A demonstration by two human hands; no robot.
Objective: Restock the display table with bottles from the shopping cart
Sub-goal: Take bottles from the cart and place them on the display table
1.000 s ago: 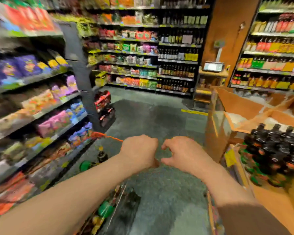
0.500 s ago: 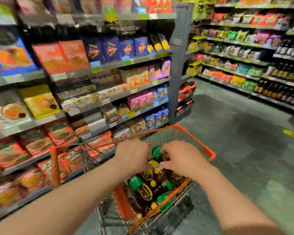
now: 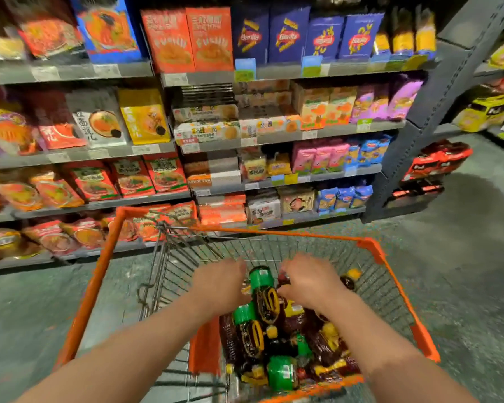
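Along the left I see packet-lined shelves (image 3: 157, 141) behind the orange-rimmed shopping cart (image 3: 99, 274). My left hand (image 3: 220, 282) reaches down into the basket, fingers curled over the far side of the pile; whether it grips anything I cannot tell. Between the hands lies a green-capped bottle (image 3: 264, 295), long axis running away from me, cap at the far end, touching or just beside both. The other dark sauce bottles (image 3: 288, 350) are heaped below and nearer my body. My right hand (image 3: 310, 285) is curled on the pile, apparently pinching a bottle neck, though blur hides the contact. I judge both hands equally near.
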